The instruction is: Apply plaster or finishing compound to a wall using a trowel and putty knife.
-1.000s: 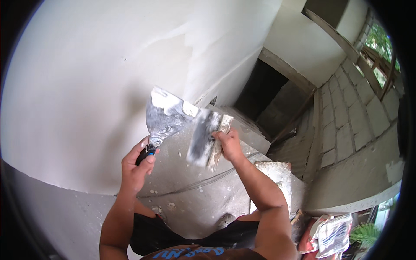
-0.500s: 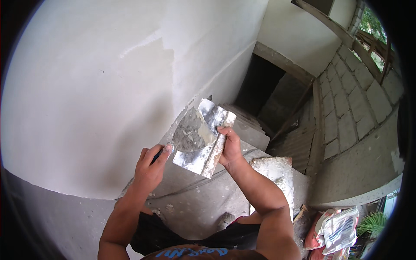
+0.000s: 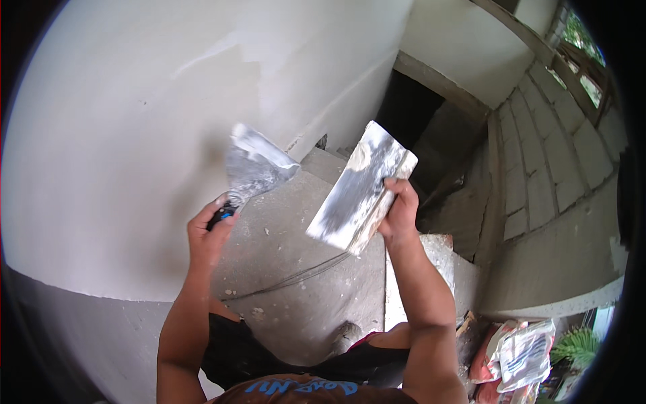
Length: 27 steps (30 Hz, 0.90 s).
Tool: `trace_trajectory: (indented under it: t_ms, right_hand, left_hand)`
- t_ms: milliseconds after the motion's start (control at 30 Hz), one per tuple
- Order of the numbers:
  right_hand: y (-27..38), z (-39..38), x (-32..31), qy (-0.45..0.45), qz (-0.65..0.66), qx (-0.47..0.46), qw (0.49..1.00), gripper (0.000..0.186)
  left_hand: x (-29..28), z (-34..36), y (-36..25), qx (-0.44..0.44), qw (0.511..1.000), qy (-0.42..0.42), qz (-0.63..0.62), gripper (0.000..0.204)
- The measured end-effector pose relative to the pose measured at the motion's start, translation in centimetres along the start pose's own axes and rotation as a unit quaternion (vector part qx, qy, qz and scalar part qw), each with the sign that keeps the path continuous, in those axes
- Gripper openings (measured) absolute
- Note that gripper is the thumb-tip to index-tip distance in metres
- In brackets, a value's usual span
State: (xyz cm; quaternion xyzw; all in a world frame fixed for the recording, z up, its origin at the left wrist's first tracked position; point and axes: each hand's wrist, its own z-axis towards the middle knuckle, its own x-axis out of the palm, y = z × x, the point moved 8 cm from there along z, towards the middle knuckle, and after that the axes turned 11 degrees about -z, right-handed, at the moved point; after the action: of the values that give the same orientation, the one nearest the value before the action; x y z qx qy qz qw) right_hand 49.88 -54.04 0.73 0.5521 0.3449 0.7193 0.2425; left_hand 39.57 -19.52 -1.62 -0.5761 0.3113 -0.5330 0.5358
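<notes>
My left hand (image 3: 211,225) is closed around the black handle of a putty knife (image 3: 259,161). Its wide, fan-shaped metal blade points up and away, with pale putty along the far edge. In my right hand (image 3: 400,209) is a flat rectangular metal plastering trowel (image 3: 360,185), gripped along its right long edge with my thumb on top. White putty smears the trowel's face, thickest near its far end. The two tools are apart, the putty knife close to the white wall (image 3: 134,161) on my left. A damp-looking darker patch marks that wall.
Below lies a dusty concrete floor (image 3: 296,296) with a thin cable (image 3: 296,276) across it. A putty-covered board (image 3: 437,262) is under my right forearm. Steps lead down to a dark opening (image 3: 407,101). Right are a block wall (image 3: 552,148) and sacks (image 3: 518,357).
The putty knife has come away from the trowel, moving left and turning its blade upward. My right hand has shifted right and slightly up with the trowel.
</notes>
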Motion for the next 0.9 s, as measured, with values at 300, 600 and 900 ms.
trace_trajectory:
  t_ms: [300,600,900]
  right_hand:
    - [-6.3,1.0,-1.0,0.111,0.022,0.117,0.987,0.041]
    - [-6.8,0.6,1.7,0.100,0.051,0.094,0.989,0.054]
    - [-0.3,14.7,8.7,-0.031,-0.403,-0.194,0.894,0.021]
  left_hand:
    - [4.4,-2.2,3.7,-0.247,0.918,0.223,-0.217,0.034]
    - [0.1,0.2,1.9,-0.184,0.945,0.063,-0.264,0.031]
    - [-1.8,-3.7,1.3,-0.171,0.876,0.203,0.404,0.029]
